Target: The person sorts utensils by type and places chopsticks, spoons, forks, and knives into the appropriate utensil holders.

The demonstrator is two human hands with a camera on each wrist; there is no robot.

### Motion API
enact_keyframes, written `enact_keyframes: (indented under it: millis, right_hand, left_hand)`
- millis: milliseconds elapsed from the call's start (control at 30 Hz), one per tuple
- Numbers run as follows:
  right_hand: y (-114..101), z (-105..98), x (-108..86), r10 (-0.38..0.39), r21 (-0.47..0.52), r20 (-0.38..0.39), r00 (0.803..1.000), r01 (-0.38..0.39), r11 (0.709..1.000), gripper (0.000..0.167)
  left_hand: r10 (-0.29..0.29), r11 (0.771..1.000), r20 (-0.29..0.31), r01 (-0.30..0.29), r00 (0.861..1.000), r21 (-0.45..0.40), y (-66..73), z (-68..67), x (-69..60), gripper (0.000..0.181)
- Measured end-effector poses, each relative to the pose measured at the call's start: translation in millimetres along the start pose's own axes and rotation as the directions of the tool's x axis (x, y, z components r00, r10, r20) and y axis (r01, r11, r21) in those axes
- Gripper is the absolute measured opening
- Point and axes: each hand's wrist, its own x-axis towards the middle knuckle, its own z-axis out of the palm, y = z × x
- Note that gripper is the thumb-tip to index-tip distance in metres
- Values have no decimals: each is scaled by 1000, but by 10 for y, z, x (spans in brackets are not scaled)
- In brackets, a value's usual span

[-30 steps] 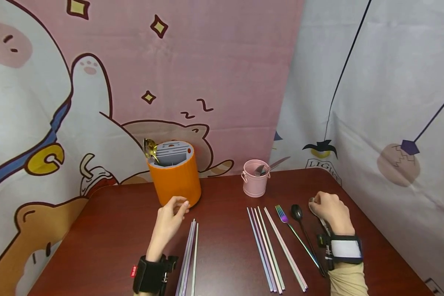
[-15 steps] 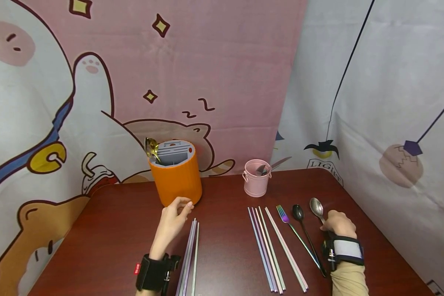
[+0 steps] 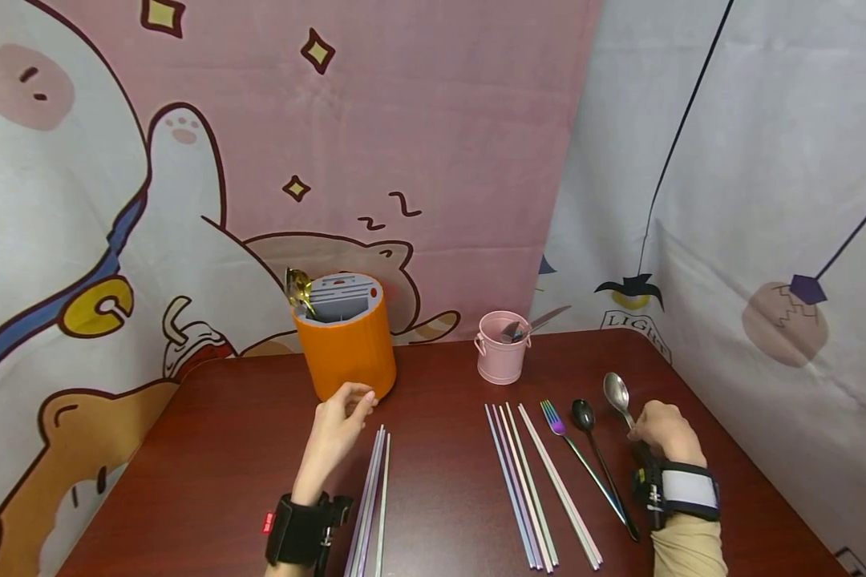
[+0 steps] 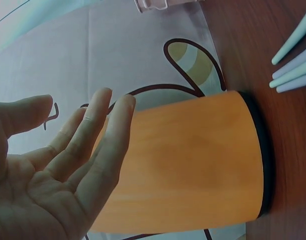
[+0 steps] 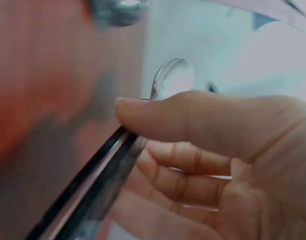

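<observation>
My right hand (image 3: 665,431) pinches a silver spoon (image 3: 616,393) by its handle, the bowl pointing away from me. In the right wrist view the thumb (image 5: 172,117) presses on the handle, and the spoon's bowl shows beyond it. To the left of this spoon lie a black spoon (image 3: 583,414) and a rainbow-coloured fork (image 3: 552,418). My left hand (image 3: 339,425) holds nothing, its fingers loosely bent, in front of the orange cutlery holder (image 3: 350,361). In the left wrist view the palm faces the camera beside the holder.
Several pastel chopsticks (image 3: 523,489) lie left of the fork, and more chopsticks (image 3: 370,505) lie beside my left forearm. A pink bucket (image 3: 500,365) with cutlery stands at the back. Gold cutlery (image 3: 299,290) sticks out of the orange holder. Printed cloth hangs behind the table (image 3: 440,449).
My right hand has gone from the silver spoon's bowl down to its handle, and the spoon has shifted slightly upward in view. The left hand has barely moved.
</observation>
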Motion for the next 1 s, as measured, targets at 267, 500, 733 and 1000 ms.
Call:
enact_keyframes:
  millis: [267,500,733,1000]
  right_hand:
    - [-506,-184,-236,-177,-11,-362,915,186,983,19]
    - [-1130,-108,-445,-312,-27,-569,760,363,932,19]
    - [-1623,220,-528,-438,-64,-660,610,535,842,20]
    - [-1921,548,-632,-512,-78,-671,537,635,768,23]
  left_hand:
    - [20,1000,25,-19,999,-13,36,92,-21,18]
    - [85,995,-13,-85,996,-47,113,181,-54,16]
    - [173,981,-39,-176,984,-86,206,322,-100,14]
    - [211,972,8,-209,977,-105,334,520,-188,20]
